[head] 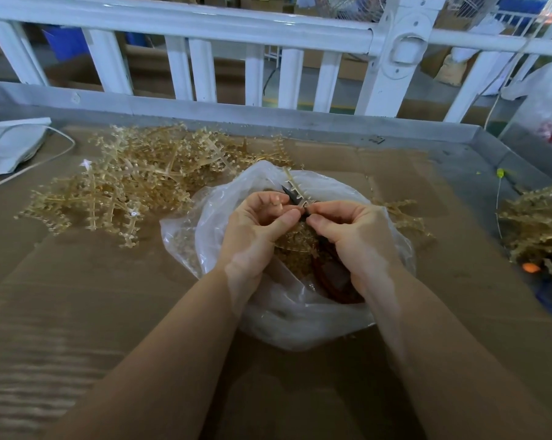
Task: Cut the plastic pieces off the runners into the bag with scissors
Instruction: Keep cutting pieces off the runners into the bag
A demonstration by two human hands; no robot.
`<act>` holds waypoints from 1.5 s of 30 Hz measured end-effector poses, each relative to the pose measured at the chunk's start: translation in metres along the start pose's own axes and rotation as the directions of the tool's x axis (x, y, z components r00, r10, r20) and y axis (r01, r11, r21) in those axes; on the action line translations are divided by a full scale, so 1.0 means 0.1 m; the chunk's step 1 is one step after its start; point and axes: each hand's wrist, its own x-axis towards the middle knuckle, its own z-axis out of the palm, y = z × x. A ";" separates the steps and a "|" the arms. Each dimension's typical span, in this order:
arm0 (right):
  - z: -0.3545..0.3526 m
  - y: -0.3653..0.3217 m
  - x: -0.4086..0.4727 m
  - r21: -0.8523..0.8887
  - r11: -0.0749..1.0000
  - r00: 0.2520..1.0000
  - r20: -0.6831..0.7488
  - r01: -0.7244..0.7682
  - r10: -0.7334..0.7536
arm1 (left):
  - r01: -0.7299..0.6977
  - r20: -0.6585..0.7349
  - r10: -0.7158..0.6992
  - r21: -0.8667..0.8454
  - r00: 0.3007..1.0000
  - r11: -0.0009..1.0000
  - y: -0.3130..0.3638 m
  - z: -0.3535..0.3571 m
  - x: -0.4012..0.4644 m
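Over the open bag (300, 315) our left hand (255, 227) pinches a runner (295, 188) while our right hand (354, 239) grips the scissors (289, 193); we see no readable writing.

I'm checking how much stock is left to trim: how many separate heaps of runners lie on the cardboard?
2: a large heap left of the bag, and a smaller heap at the right edge. More may lie out of view.

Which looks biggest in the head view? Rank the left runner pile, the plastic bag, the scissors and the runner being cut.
1. Left runner pile and plastic bag: similar spread, unranked.
2. Scissors, partly hidden.
3. Runner being cut, only partly visible.
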 end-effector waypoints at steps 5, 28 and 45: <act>-0.03 -0.08 0.03 0.080 0.997 0.998 -0.054 -0.005 0.009 | 0.059 0.056 -0.075 0.241 0.996 0.969 0.02 -0.02 -0.05; 0.04 -0.13 0.09 0.144 0.987 0.996 -0.054 -0.069 0.077 | 0.185 0.089 -0.182 -0.020 0.979 0.983 0.11 -0.03 0.04; 0.04 -0.09 0.20 0.121 0.988 0.995 0.029 -0.096 0.093 | 0.211 0.099 -0.211 0.007 0.972 0.977 0.09 -0.10 0.05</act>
